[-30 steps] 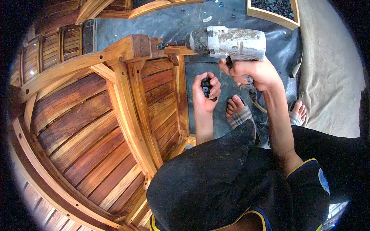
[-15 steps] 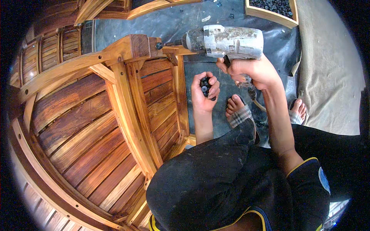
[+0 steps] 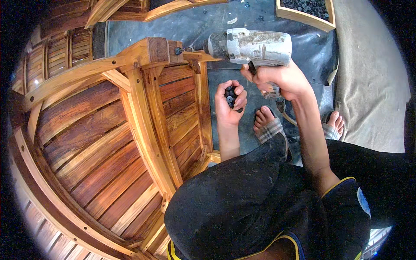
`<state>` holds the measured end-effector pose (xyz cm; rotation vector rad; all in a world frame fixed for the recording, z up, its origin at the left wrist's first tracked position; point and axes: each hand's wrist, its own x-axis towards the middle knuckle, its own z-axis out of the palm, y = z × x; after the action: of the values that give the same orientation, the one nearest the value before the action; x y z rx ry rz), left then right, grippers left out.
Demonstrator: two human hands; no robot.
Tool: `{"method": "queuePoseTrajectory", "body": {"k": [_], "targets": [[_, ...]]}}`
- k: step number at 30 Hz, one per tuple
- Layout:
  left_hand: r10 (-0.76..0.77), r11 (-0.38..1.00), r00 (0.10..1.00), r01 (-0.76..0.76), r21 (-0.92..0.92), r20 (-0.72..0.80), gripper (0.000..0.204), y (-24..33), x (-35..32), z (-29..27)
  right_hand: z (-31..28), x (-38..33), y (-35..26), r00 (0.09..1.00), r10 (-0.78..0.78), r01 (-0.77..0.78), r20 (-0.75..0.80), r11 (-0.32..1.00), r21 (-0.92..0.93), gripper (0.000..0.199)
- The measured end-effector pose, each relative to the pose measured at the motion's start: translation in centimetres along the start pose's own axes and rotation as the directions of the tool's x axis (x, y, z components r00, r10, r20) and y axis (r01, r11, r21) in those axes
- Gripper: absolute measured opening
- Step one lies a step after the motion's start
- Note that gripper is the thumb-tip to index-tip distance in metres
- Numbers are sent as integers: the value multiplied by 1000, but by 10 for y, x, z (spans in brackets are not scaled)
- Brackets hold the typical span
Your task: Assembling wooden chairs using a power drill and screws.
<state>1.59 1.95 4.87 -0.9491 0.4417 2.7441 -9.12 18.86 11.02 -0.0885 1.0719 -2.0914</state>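
My right hand [image 3: 277, 80] grips the handle of a worn grey-white air impact wrench [image 3: 260, 47], fingers curled at its trigger. Its nose points left, its tip up against a black bolt head [image 3: 178, 51] at the end of a wooden block [image 3: 158, 50]. That block belongs to the corner of a slatted wooden furniture piece [image 3: 138, 130]. Below the wrench, my left hand [image 3: 229, 104] is closed round several black round-headed bolts [image 3: 230, 96]. How deep the bolt sits in the wood I cannot tell.
A wooden box [image 3: 305, 17] of small black pieces stands at the far right on a dark plastic sheet [image 3: 251, 13]. A hose [image 3: 288, 118] runs down from the wrench handle past my sandalled feet [image 3: 265, 121]. Beige cloth [image 3: 372, 86] lies to the right; more slatted woodwork [image 3: 65, 56] stands far left.
The wrench and my right hand have shifted a little left, nearer the wooden block. My left hand stays almost in place, still closed on the bolts.
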Motion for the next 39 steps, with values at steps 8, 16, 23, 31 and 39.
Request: {"method": "queuePoseTrajectory", "body": {"k": [8,16,23,31,39], "targets": [[4,1000,1000,-4,9,-11,20,-5,2,0,-3,-1,3,1000,-11,11,5,1000,23,22],[-19,997,1000,20,-73,6,20,-5,1,-8,-1,1,3,999,21,-23,36,997,68,29],[-19,996,1000,20,-85,14,20,-2,0,-10,5,3,-1,998,58,-60,39,996,59,29],[-21,998,1000,21,-63,0,19,-5,3,-7,4,3,3,999,29,-30,12,996,88,31],[-2,1000,1000,2,-6,-13,18,-7,2,-6,6,-1,0,999,51,-49,-16,993,104,29]]}}
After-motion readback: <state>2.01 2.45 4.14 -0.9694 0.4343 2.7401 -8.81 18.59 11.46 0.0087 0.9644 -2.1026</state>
